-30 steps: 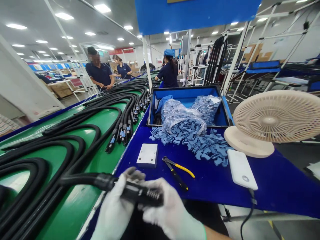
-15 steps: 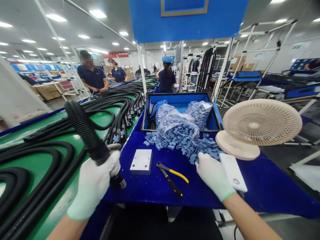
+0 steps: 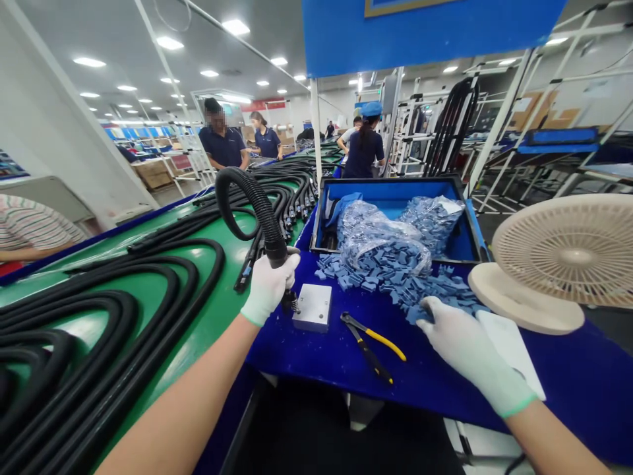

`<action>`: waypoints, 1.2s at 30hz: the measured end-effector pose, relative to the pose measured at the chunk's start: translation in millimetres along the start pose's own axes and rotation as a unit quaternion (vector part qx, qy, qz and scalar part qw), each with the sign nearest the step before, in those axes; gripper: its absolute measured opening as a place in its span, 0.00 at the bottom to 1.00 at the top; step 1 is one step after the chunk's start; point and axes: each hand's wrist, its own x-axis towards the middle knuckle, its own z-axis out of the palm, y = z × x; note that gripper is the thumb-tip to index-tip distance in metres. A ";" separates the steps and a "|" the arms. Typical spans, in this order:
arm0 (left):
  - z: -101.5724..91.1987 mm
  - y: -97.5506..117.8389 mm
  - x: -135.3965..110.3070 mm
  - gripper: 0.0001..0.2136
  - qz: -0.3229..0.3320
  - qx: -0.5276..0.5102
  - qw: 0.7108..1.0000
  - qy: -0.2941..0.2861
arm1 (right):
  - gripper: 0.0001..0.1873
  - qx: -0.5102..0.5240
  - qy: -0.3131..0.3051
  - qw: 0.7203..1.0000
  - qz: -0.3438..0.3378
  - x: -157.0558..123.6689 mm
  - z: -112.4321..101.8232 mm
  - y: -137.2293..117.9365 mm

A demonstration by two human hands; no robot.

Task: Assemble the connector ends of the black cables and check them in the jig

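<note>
My left hand, in a white glove, is closed round the end of a black ribbed cable that arches up and back to the green belt. The cable's connector tip points down at the near left corner of a small grey metal block. My right hand, also gloved, rests with fingers down on the near edge of a heap of small blue plastic clips on the blue table. Whether the fingers pinch a clip is hidden.
Yellow-handled pliers lie between my hands. A blue bin with bagged clips stands behind the heap. A beige fan and a white flat device are at right. Several black cables lie on the green conveyor. Co-workers stand farther back.
My left hand has carried the cable end forward and right, down to the grey block. My right hand stays at the clip heap. The view has shifted to the left.
</note>
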 end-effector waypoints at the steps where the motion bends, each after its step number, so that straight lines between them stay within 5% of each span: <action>1: 0.4 -2.6 -0.6 0.12 -0.001 -0.002 1.000 -0.002 | 0.15 0.025 -0.001 1.000 0.004 -0.2 0.1 -1.7; 7: 2.3 -17.5 -3.9 0.15 -0.023 0.014 0.999 -0.022 | 0.15 0.175 0.030 0.980 -0.094 3.0 5.1 -24.4; 15: 3.0 -20.2 -3.1 0.15 -0.041 0.089 0.995 -0.035 | 0.09 0.317 -0.112 0.894 -0.295 36.7 -1.1 -119.8; 22: -1.9 -8.9 -1.9 0.14 -0.030 0.137 0.989 -0.052 | 0.08 0.319 -0.128 0.882 -0.322 80.7 17.8 -185.0; 32: -1.9 -7.3 -5.3 0.17 -0.040 0.081 0.995 -0.036 | 0.13 0.371 -0.188 0.863 -0.288 93.5 38.9 -198.2; 36: -21.7 5.9 -23.1 0.18 -0.033 0.052 0.998 -0.005 | 0.14 0.360 -0.181 0.864 -0.303 86.3 33.5 -195.9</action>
